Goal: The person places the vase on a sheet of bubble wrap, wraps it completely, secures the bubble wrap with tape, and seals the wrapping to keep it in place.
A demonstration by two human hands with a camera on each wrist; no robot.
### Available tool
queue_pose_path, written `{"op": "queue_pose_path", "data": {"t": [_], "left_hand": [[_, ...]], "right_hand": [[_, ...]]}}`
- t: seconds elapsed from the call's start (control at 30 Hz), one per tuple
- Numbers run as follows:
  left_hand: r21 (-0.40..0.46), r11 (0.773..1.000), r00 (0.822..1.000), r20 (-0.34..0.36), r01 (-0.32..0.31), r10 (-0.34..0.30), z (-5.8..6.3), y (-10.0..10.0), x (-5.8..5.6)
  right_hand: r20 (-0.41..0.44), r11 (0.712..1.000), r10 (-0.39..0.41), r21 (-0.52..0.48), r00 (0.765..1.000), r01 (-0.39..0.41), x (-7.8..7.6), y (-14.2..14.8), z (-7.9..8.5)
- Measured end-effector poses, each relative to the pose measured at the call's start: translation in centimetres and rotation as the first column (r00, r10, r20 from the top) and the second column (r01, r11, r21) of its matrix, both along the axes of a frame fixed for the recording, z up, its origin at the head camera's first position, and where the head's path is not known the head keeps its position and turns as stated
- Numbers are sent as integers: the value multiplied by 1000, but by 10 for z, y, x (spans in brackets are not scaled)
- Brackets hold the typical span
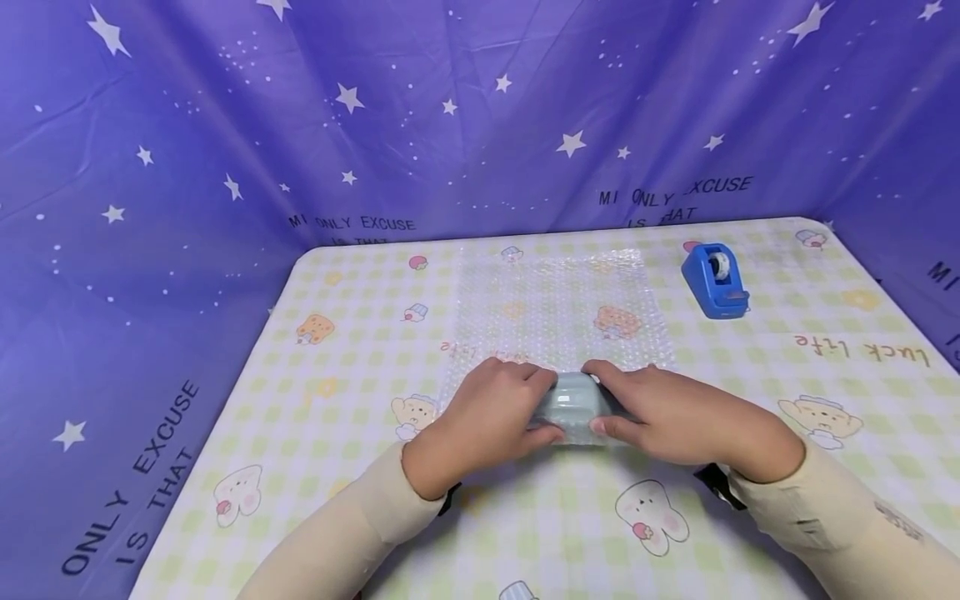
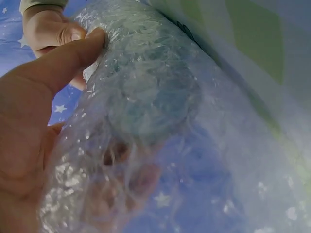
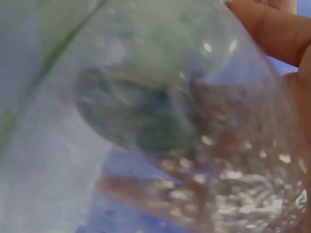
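A pale blue-green cup (image 1: 576, 400) lies on its side near the front edge of a sheet of bubble wrap (image 1: 540, 287). The wrap's near end curves round it. My left hand (image 1: 498, 408) grips the cup's left end through the wrap, thumb on the near side. From the right, my right hand (image 1: 660, 408) holds the other end, with thumb and index finger on either side of it. A round end of the cup (image 2: 153, 104) shows through the wrap in the left wrist view. In the right wrist view, the dark oval end shows blurred behind the film.
A blue tape dispenser (image 1: 717, 282) with a roll in it stands at the back right. The table (image 1: 337, 467) wears a green-and-white checked cloth with cartoon prints. A purple curtain (image 1: 420, 108) with white stars hangs behind and at both sides.
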State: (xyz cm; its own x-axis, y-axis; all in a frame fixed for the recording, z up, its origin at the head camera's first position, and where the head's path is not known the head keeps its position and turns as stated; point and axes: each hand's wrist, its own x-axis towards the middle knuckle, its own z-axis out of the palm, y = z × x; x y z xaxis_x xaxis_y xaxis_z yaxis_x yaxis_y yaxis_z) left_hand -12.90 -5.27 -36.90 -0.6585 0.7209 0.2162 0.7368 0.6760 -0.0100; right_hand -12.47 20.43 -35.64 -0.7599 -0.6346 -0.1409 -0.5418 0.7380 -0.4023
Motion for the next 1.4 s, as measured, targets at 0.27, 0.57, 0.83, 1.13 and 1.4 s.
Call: {"op": "queue_pose_path", "data": {"t": [0.27, 0.57, 0.83, 1.13, 1.4], "left_hand": [[-33, 999, 999, -50, 14, -15, -3, -1, -3], [7, 1000, 999, -43, -13, 13, -5, -2, -5], [-21, 999, 998, -43, -39, 38, -4, 0, -2], [0, 999, 996, -78, -47, 47, -8, 3, -3], [31, 998, 998, -49, -49, 51, -8, 1, -6]], "right_hand": [[-14, 1000, -14, 10, 1000, 15, -2, 1, -3], [-34, 1000, -18, 10, 999, 19, -2, 2, -3], [-34, 999, -27, 21, 999, 28, -3, 2, -4], [-53, 1000, -14, 21, 999, 15, -3, 2, -4], [-204, 1000, 10, 30, 979, -3, -1, 0, 1]]}}
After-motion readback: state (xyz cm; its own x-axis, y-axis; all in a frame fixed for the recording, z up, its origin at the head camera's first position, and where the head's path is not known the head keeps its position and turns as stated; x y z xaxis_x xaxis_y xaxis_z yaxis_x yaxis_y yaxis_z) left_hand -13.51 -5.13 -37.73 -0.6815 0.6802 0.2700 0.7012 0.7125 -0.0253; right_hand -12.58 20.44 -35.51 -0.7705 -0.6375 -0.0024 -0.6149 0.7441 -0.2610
